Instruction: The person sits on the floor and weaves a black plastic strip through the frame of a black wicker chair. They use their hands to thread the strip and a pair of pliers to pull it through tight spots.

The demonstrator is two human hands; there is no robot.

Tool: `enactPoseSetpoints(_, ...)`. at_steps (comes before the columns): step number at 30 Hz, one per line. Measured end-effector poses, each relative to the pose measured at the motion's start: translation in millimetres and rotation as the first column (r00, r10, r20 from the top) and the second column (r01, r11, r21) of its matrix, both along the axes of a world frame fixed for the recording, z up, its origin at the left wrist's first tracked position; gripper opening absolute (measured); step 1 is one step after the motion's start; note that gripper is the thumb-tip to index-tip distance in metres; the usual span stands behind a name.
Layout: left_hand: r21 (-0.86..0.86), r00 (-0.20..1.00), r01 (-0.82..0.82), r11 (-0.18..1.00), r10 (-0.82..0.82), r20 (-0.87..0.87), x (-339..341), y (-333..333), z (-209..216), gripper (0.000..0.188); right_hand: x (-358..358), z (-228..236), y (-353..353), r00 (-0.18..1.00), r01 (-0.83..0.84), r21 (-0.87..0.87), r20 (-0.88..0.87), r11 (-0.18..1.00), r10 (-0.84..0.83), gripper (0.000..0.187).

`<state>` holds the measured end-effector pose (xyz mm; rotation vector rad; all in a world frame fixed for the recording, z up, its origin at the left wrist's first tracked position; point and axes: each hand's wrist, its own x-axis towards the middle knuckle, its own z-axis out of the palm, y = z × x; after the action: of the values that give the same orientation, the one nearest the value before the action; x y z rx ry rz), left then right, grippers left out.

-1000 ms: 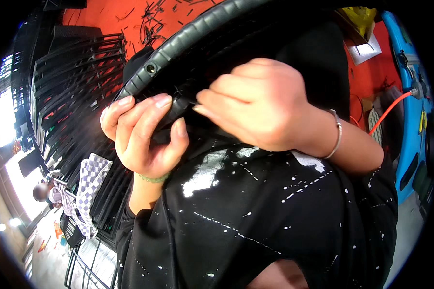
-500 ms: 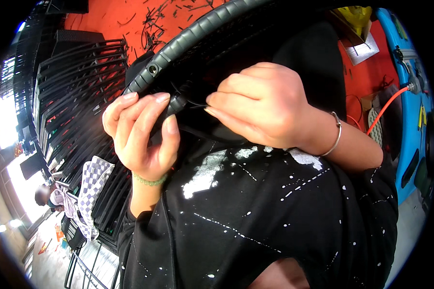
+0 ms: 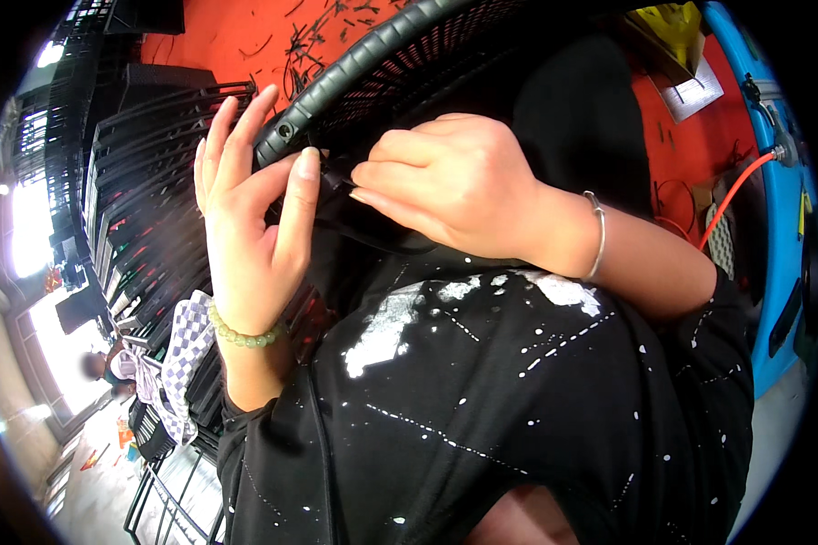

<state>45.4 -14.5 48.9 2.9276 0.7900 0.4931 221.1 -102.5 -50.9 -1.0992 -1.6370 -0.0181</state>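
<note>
A black curved frame edge wrapped in flat woven strip, with a round hole near its lower end, crosses in front of me. Beside that end, my left hand brings thumb and index finger together; its other fingers stretch up past the frame. What lies in that pinch is hidden by the thumb. My right hand is closed, thumb against fingers, on a thin black strand. The strand meets a dark wrapped part between my hands, in shadow.
Black slatted frames stand stacked on the left, with a checked cloth over them. Black strip scraps litter the red floor. At right are a blue panel with an orange hose and a box with yellow plastic. A person is far left.
My left hand has turned and raised its fingers, now beside the wrapped part. My right hand has moved left, closer to it, still pinching the strand.
</note>
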Motion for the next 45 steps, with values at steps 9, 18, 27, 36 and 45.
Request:
enactPoseSetpoints(9,0.101,0.899,0.316,0.943,-0.264,-0.35,22.9,21.0,39.5,0.03,1.1,-3.9,5.0,1.0,0.007,-0.043,-0.005,0.999,-0.007,0.015)
enactPoseSetpoints(18,0.014,0.817,0.473,0.881,-0.433,-0.38,30.5,33.3,51.0,0.017,3.9,-5.9,0.4,0.998,-0.062,-0.092,-0.026,0.994,0.06,0.025)
enactPoseSetpoints(27,0.005,0.881,0.314,0.949,-0.29,-0.374,-4.0,23.0,73.9,0.014,6.2,6.2,-9.7,0.987,-0.151,-0.131,-0.083,0.98,0.141,0.039)
enactPoseSetpoints(36,-0.044,0.984,-0.058,0.997,0.049,-0.173,-113.8,60.5,76.6,0.012,1.6,5.5,-6.2,0.98,-0.192,-0.316,-0.112,0.929,0.165,0.052)
enactPoseSetpoints(45,-0.206,0.968,-0.201,0.958,0.163,-0.19,-125.7,56.7,36.8,0.01,0.9,9.8,-0.3,0.988,-0.153,-0.328,-0.018,0.932,0.156,0.037)
